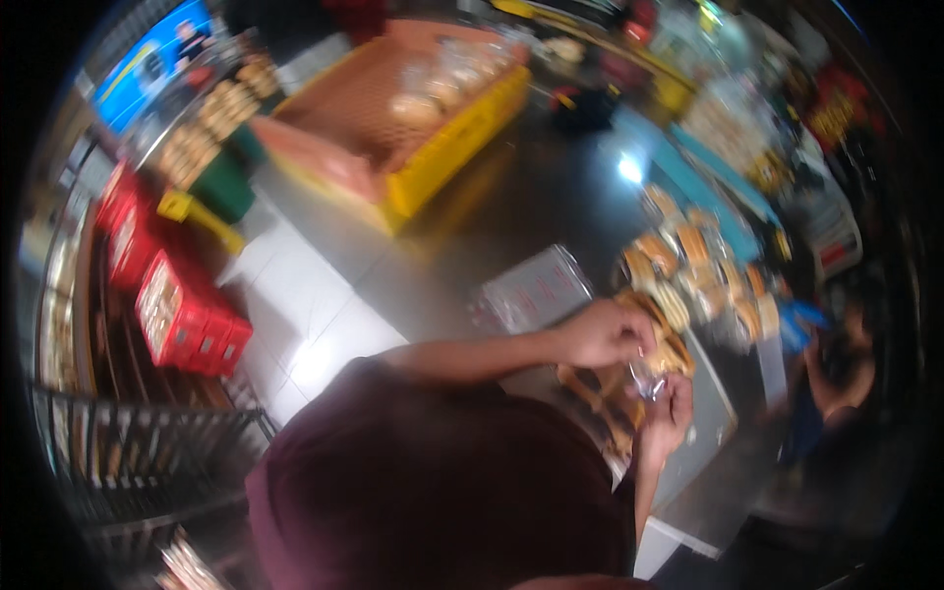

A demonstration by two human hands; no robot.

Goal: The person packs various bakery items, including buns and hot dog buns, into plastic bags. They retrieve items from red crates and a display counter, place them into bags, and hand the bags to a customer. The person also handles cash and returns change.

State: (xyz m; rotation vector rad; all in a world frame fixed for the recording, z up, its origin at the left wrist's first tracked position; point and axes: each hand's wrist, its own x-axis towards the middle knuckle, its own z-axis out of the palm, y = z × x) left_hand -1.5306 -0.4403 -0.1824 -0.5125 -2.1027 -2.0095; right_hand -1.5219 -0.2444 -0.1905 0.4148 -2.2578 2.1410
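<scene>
My left hand point(602, 335) reaches in from the left, its fingers pinched at the edge of a clear plastic bag point(646, 382). Opposite it, my right hand point(669, 418) is closed on the same bag, fingertips together. Just beyond the fingers lie golden bread rolls point(675, 356), partly covered by my hands; whether any roll is inside the bag I cannot tell. More browned bread point(612, 425) shows under my left forearm, on a grey board point(700, 447). A stack of flat clear bags with reddish print point(536, 291) lies beside my left hand. Motion blurs the view.
Several bagged rolls point(700, 258) are piled past my hands. A yellow and orange crate point(442, 147) holds bagged bread on the metal table point(462, 211). Red crates point(192, 320) stand at the left. Another person's arm point(844, 379) is at the right.
</scene>
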